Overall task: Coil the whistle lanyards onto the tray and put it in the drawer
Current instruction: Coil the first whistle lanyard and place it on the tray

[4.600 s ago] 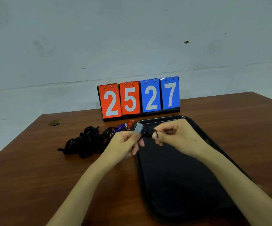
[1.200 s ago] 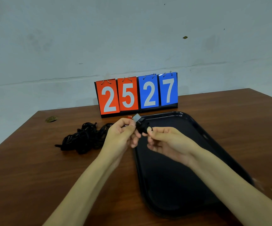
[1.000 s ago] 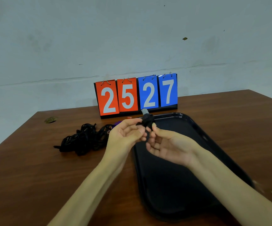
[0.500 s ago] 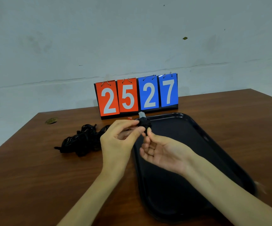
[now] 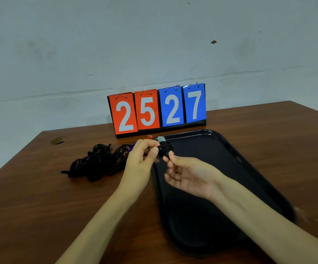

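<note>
While it hangs in the air over the near-left corner of the tray (image 5: 234, 155), the coiled lanyard (image 5: 165, 150) is a tight black bundle with a grey whistle (image 5: 161, 139) sticking out of its top. The left hand (image 5: 140, 159) grips the bundle from the left, thumb and curled forefinger pinching its side. The right hand (image 5: 189, 175) lies palm up under it, thumb and forefinger tips nipping the bundle's lower edge, the other fingers loosely bent. The tray is black and glossy with a raised rim, and lies on the brown wooden worktop (image 5: 40, 206). Left of the hands, a pile of lanyards (image 5: 97, 161) sits tangled on the wood, black cords with a bit of purple showing at its right end; a small red piece shows just behind the left hand. At the back of the worktop stands a flip scoreboard (image 5: 157, 109), two orange cards reading 2 and 5, two blue cards reading 2 and 7, white digits hung on wire rings. Behind it rises a pale, scuffed wall (image 5: 154, 44).
</note>
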Demonstrator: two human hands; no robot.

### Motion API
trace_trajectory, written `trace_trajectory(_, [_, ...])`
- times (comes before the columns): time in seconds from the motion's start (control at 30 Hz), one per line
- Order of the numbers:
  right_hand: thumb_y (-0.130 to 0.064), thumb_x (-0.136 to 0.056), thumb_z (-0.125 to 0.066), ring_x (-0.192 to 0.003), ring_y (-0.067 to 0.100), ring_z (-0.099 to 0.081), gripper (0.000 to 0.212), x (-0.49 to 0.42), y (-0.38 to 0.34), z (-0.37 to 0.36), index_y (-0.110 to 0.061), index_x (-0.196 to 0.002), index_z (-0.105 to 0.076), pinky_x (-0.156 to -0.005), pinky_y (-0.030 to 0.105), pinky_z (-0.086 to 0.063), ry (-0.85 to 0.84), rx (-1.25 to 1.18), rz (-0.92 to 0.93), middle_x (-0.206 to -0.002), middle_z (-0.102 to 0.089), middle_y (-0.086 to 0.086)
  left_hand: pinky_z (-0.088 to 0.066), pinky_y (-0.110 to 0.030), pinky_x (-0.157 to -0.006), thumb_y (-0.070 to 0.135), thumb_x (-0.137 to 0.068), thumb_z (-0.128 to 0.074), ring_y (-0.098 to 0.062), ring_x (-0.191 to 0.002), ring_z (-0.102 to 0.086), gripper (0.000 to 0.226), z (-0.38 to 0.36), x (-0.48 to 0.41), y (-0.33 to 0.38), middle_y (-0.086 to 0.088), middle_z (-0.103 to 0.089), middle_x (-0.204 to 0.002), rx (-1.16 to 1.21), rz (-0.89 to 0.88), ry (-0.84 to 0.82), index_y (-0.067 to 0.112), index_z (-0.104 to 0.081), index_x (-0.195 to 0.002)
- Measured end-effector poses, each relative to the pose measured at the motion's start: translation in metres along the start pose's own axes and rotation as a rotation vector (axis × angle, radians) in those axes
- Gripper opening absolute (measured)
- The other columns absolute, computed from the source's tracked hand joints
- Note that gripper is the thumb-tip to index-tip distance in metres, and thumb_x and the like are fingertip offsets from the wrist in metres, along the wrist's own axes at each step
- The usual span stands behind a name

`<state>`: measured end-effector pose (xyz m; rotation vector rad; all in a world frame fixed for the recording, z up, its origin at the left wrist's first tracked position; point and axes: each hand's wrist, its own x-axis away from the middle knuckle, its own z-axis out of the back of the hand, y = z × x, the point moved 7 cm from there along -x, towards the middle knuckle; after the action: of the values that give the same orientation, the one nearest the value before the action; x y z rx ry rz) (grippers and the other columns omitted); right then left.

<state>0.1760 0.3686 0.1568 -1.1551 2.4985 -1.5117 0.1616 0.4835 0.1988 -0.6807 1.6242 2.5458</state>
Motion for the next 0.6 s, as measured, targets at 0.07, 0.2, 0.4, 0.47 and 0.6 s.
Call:
trace_trajectory(0.07, [-0.017, -0.087, -0.060, -0.067, 0.011, -0.053, 0.014, 0.000, 0.002, 0.000, -0.007, -0.084, -0.068, -0.076, 0.028, -0.050, -0.006, -0.019, -0.026, -0.064, -0.059, 0.000, -0.053, -0.016, -0.071, 0.009, -0.096, -0.044, -0.013, -0.081, -0.064, 0.014, -0.004, -0.002, -0.003, -0.010, -0.063, -0.099, 0.154, 0.080, -0.122, 0.013, -0.057, -0.096])
trace_trajectory(0.2, [-0.018, -0.086, -0.060, -0.067, 0.010, -0.053, 0.013, -0.002, 0.000, 0.004, -0.008, -0.085, -0.068, -0.077, 0.028, -0.050, 0.004, 0.019, -0.002, -0.064, -0.059, -0.001, -0.053, -0.016, -0.063, 0.002, -0.088, -0.057, -0.012, -0.074, -0.070, 0.015, 0.006, -0.002, 0.007, -0.003, -0.068, -0.087, 0.178, -0.014, -0.031, 0.015, -0.064, -0.089])
trace_trajectory(0.4, [-0.020, -0.087, -0.060, -0.065, 0.010, -0.054, 0.014, -0.002, 0.000, 0.002, -0.009, -0.085, -0.068, -0.078, 0.029, -0.050, -0.036, 0.029, -0.044, -0.063, -0.059, -0.002, -0.054, -0.016, -0.060, 0.005, -0.082, -0.063, -0.013, -0.066, -0.069, 0.011, 0.012, -0.001, 0.000, -0.002, -0.072, -0.074, 0.323, 0.045, 0.044, 0.014, -0.067, -0.086])
trace_trajectory(0.47, [-0.020, -0.086, -0.060, -0.066, 0.010, -0.053, 0.014, -0.001, 0.001, 0.003, -0.008, -0.084, -0.068, -0.077, 0.029, -0.049, -0.028, -0.013, -0.070, -0.063, -0.058, -0.001, -0.052, -0.014, -0.061, 0.005, -0.085, -0.061, -0.009, -0.066, -0.068, 0.015, 0.008, 0.001, 0.006, 0.001, -0.069, -0.076, 0.217, -0.025, 0.045, 0.020, -0.065, -0.087])
trace_trajectory(0.6, [-0.019, -0.085, -0.061, -0.069, 0.011, -0.052, 0.013, 0.000, -0.001, 0.005, -0.008, -0.084, -0.068, -0.077, 0.029, -0.049, -0.033, -0.064, -0.083, -0.065, -0.058, 0.000, -0.052, -0.012, -0.067, 0.003, -0.081, -0.066, -0.005, -0.073, -0.066, 0.025, 0.006, 0.003, 0.015, 0.001, -0.066, -0.088, 0.017, -0.147, 0.045, 0.026, -0.062, -0.090])
